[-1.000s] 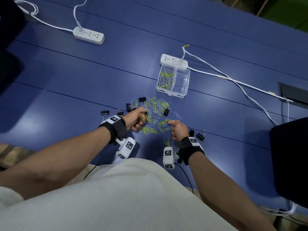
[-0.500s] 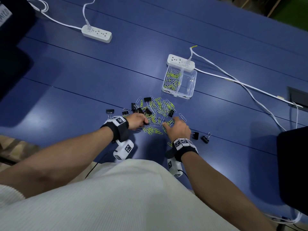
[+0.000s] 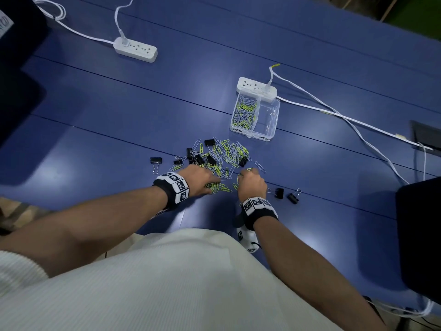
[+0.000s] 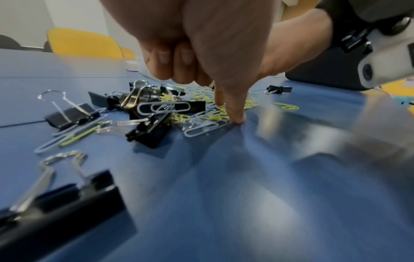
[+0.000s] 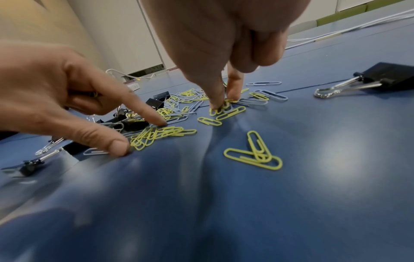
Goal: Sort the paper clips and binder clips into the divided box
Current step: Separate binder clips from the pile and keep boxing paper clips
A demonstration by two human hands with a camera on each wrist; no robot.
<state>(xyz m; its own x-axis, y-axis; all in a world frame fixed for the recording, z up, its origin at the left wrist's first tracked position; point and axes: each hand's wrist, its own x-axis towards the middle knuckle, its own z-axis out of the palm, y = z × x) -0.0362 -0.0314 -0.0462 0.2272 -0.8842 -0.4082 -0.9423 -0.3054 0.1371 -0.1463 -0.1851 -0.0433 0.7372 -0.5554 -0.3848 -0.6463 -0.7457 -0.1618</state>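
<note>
A loose pile of yellow and pale paper clips (image 3: pixel 226 156) mixed with black binder clips (image 3: pixel 210 161) lies on the blue table. My left hand (image 3: pixel 212 185) is at the pile's near left edge. Its thumb and forefinger (image 5: pixel 161 122) press down around a bunch of yellow clips (image 5: pixel 156 134) while the other fingers stay curled. My right hand (image 3: pixel 243 174) pinches yellow clips (image 5: pixel 220 108) against the table at the near right edge. Beyond the pile stands the clear divided box (image 3: pixel 274 120), with paper clips in its left compartment.
Stray binder clips lie left (image 3: pixel 156 161) and right (image 3: pixel 278 192) of the pile. A white power strip (image 3: pixel 256 87) touches the box's far end, and its cable (image 3: pixel 346 118) runs right. Another strip (image 3: pixel 136 49) lies far left. A dark object (image 3: pixel 420 235) sits at the right edge.
Both hands have come down onto the near edge of the pile. The left hand has turned palm down, and the right hand has reached forward and closed its fingertips on clips.
</note>
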